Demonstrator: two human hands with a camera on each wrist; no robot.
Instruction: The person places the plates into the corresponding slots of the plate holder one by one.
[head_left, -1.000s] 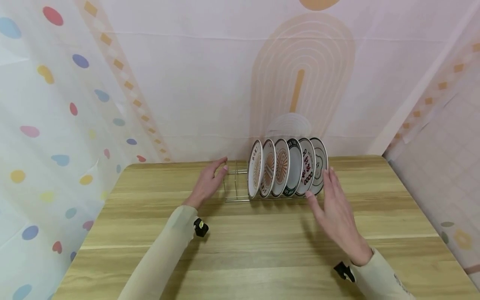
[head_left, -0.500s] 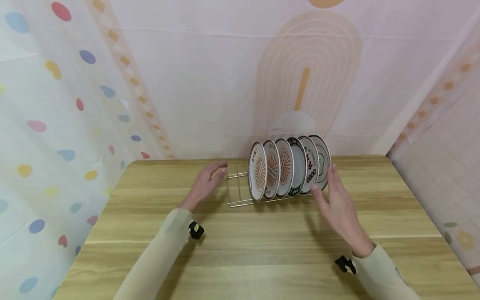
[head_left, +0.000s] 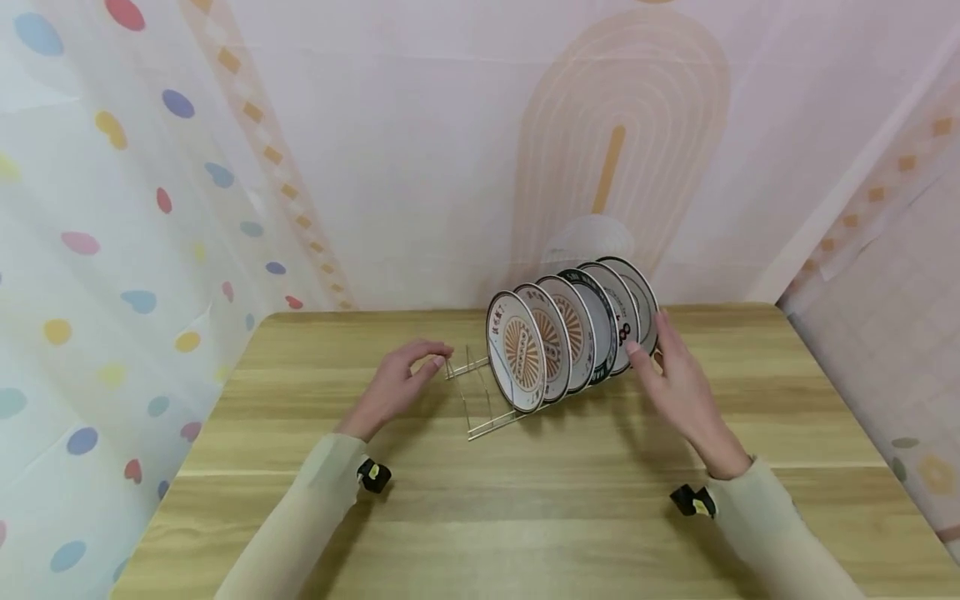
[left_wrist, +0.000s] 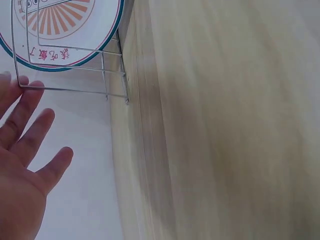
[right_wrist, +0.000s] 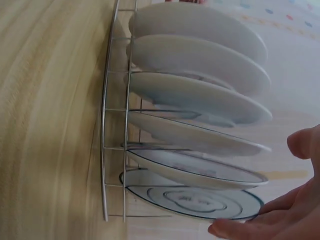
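A wire dish rack (head_left: pixel 491 426) stands turned at an angle on the table, its left end nearer to me. Several decorated plates stand on edge in it, from an orange sunburst plate (head_left: pixel 517 354) at the left to a pale plate (head_left: pixel 637 292) with a dark rim at the right. My left hand (head_left: pixel 393 383) pinches a top wire corner of the rack's bare left end between thumb and finger, its other fingers spread in the left wrist view. With fingers extended, my right hand (head_left: pixel 678 383) touches the rim of the rightmost plate; its thumb stays apart from the plates in the right wrist view.
The wood-grain table (head_left: pixel 480 525) extends around the rack on all sides. A patterned cloth backdrop (head_left: pixel 405 167) hangs close behind the table's far edge. Dotted cloth (head_left: pixel 135 233) hangs along the left side. Small dark devices are strapped at both wrists.
The rack has turned from nearly parallel with the table's back edge to a slant. Its left end came toward me, and its right end swung back. My left hand moved slightly nearer and left.
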